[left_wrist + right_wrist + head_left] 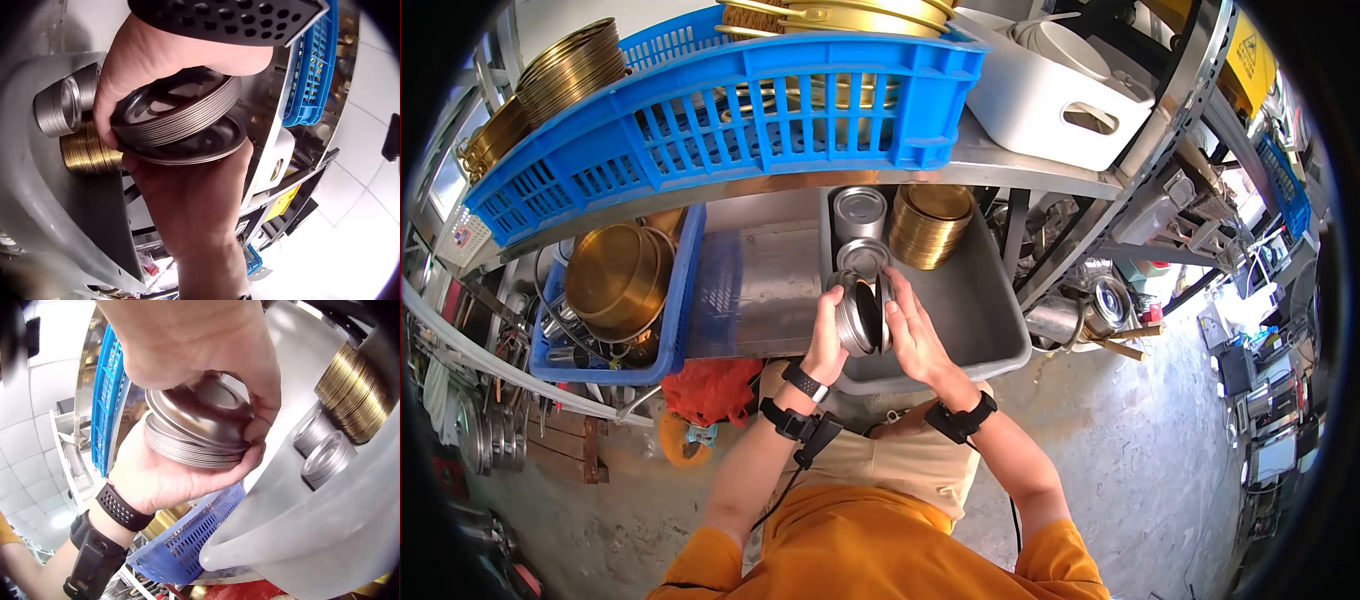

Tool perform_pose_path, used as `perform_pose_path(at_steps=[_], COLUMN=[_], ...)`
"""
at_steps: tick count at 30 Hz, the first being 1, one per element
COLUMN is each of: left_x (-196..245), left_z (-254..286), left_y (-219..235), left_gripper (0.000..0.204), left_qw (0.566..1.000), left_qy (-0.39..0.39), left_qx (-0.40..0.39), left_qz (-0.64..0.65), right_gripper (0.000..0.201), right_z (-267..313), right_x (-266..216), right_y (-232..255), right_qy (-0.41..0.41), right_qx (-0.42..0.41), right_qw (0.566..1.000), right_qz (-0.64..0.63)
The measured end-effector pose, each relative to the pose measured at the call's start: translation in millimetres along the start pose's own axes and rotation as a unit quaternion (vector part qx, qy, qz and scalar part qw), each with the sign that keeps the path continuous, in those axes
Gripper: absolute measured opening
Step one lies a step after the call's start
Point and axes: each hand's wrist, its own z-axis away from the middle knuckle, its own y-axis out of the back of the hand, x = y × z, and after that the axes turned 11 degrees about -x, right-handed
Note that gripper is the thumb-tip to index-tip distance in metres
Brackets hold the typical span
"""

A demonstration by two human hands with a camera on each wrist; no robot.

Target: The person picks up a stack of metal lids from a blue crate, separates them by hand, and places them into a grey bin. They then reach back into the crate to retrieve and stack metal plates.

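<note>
My left hand (827,338) grips a short stack of shallow silver metal dishes (194,119), its fingers and thumb curled around the sides. Facing it, my right hand (915,335) holds a single silver dish (212,412) by the rim, palm behind it. The dish is tilted against the stack, touching at one edge with a wedge-shaped gap at the other. Both hands are over a grey plastic tub (990,325). Inside the tub, beyond the hands, stand silver dish stacks (860,208) and a taller gold-coloured stack (925,240).
A metal shelf above carries a blue crate (920,110) of gold-coloured ware and a white bin (1020,110). Left of the tub is a bare metal surface (765,270), then a blue basket (680,325) with gold pots. A red plastic bag (710,390) hangs below.
</note>
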Motion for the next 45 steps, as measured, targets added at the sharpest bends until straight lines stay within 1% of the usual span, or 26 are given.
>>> perform_pose_path(at_steps=[2,3,4,5,6,7,11,12,13,14,16,18,20,22,24,25,27,28,29,31,38,41,42,43,44,45], left_x=[-2,-7,-12,-17,-17,-17,-23,-20,-19,-18,-15,-14,-11,-7,-3,-1,2,5,8,12,17,16,12,6,-3,-3], left_z=[-2,-4,-6,-8,-7,-7,-7,-7,-5,-3,-1,-1,1,3,5,6,7,8,9,9,11,11,9,6,1,2], left_y=[4,8,13,17,17,18,27,25,22,19,13,10,7,3,-1,-2,-4,-4,-5,-6,-6,-9,-4,3,8,6], left_gripper=[0.056,0.056,0.057,0.06,0.066,0.066,0.067,0.067,0.067,0.064,0.062,0.056,0.057,0.061,0.048,0.048,0.047,0.048,0.048,0.05,0.052,0.051,0.051,0.052,0.05,0.05], left_qw=[0.999,0.999,0.996,0.991,0.989,0.989,0.993,0.993,0.993,0.994,0.995,0.997,0.997,0.997,0.998,0.998,0.998,0.998,0.998,0.996,0.992,0.995,0.994,0.993,0.995,0.995], left_qy=[0.01,0.008,-0.002,-0.012,-0.01,-0.011,0.024,0.039,0.039,0.024,0.007,-0.006,-0.002,0.002,0.019,0.019,0.024,0.028,0.029,0.034,0.039,0.042,0.049,0.055,0.05,0.05], left_qx=[-0.026,-0.025,-0.031,-0.037,-0.058,-0.057,-0.068,-0.071,-0.071,-0.07,-0.071,-0.072,-0.062,-0.053,-0.055,-0.054,-0.032,-0.035,-0.035,-0.037,-0.055,-0.064,-0.079,-0.094,-0.087,-0.087], left_qz=[-0.029,-0.029,-0.078,-0.127,-0.133,-0.133,-0.096,-0.089,-0.088,-0.076,-0.063,-0.038,-0.046,-0.054,-0.002,-0.001,0.054,0.05,0.051,0.071,0.107,0.069,0.055,0.04,0.025,0.025], right_gripper=[0.06,0.062,0.063,0.063,0.06,0.058,0.06,0.064,0.069,0.069,0.07,0.073,0.075,0.078,0.079,0.08,0.079,0.078,0.078,0.077,0.076,0.076,0.076,0.076,0.077,0.077], right_z=[-1,-1,-2,-1,-1,-1,2,1,2,2,2,2,2,3,3,3,4,6,8,10,12,11,10,9,9,9], right_x=[-3,-6,-9,-14,-19,-22,-20,-20,-20,-20,-18,-15,-13,-12,-11,-11,-11,-12,-12,-13,-11,-11,-11,-11,-10,-11], right_y=[-1,-2,-3,-3,-3,-4,-9,-9,-9,-10,-12,-10,-8,-5,-1,1,5,7,7,9,11,9,9,8,6,6], right_qy=[0.003,-0.015,-0.034,-0.034,-0.04,-0.047,-0.027,-0.023,-0.02,-0.02,0.025,0.04,0.055,0.09,0.097,0.104,0.116,0.127,0.126,0.108,0.092,0.092,0.093,0.103,0.112,0.112], right_qx=[-0.002,-0.019,-0.035,-0.037,-0.041,-0.045,-0.033,-0.029,-0.026,-0.026,-0.01,-0.011,-0.013,-0.015,-0.026,-0.037,-0.04,-0.041,-0.041,-0.036,-0.036,-0.05,-0.051,-0.054,-0.056,-0.057], right_qw=[1.0,1.0,0.999,0.999,0.998,0.998,0.997,0.997,0.996,0.996,0.995,0.993,0.99,0.986,0.984,0.982,0.981,0.98,0.98,0.991,0.994,0.993,0.993,0.989,0.984,0.984], right_qz=[0.009,0.013,0.017,0.017,0.022,0.026,0.059,0.07,0.081,0.082,0.095,0.111,0.127,0.138,0.146,0.153,0.15,0.145,0.146,0.075,0.038,0.053,0.053,0.089,0.124,0.124])
